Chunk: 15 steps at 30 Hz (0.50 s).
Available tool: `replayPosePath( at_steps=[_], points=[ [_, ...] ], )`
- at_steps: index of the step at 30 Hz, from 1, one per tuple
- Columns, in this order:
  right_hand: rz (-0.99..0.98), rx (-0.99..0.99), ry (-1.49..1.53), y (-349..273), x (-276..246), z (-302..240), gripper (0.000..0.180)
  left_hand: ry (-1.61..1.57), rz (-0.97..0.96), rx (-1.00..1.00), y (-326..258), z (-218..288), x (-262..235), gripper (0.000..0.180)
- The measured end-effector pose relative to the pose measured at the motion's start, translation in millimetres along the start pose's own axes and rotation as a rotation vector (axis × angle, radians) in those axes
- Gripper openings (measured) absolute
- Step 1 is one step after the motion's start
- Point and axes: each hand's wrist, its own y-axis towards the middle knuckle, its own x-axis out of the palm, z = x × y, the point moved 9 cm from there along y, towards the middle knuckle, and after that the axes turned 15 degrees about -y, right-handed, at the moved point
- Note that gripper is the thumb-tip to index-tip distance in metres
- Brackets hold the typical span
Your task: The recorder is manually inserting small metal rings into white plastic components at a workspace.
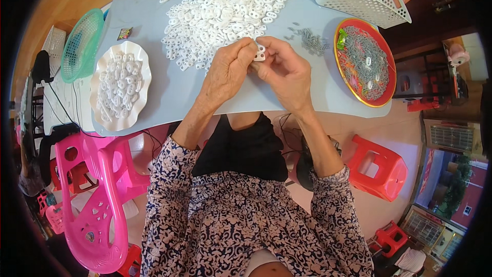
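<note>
Close together over the near part of the table, my left hand (228,69) and my right hand (288,74) pinch a small white plastic piece with holes (260,54) between their fingertips. The fingers cover part of it. Just beyond my hands spreads a large heap of similar white pieces (230,7). To the right of my right hand lies a small pile of grey pin-like parts (312,42). A red, gold-rimmed dish (390,74) holds many more grey parts, with a few white pieces on top. Left of my hands, a scalloped white dish (145,66) contains more white pieces.
A perforated white basket (359,13) stands at the far right of the grey-blue table (169,100). A green mesh basket (82,46) leans at the left edge, near a small wrapper (124,33). Below are a pink chair (118,215) and a red stool (382,169).
</note>
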Motion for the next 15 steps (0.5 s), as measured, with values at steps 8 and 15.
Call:
replayPosePath(
  at_steps=[8, 15],
  points=[
    [0.028, 0.008, -0.141, -2.3, 1.4, -3.9, 0.027, 0.011, -0.064, -0.027, -0.2, -4.8, 2.1, 0.027],
    [-0.053, -0.014, -0.154, -3.0, -1.2, 1.6, 0.023, 0.078, -0.131, -0.055, -0.7, -2.7, 5.1, 0.028]
  ],
)
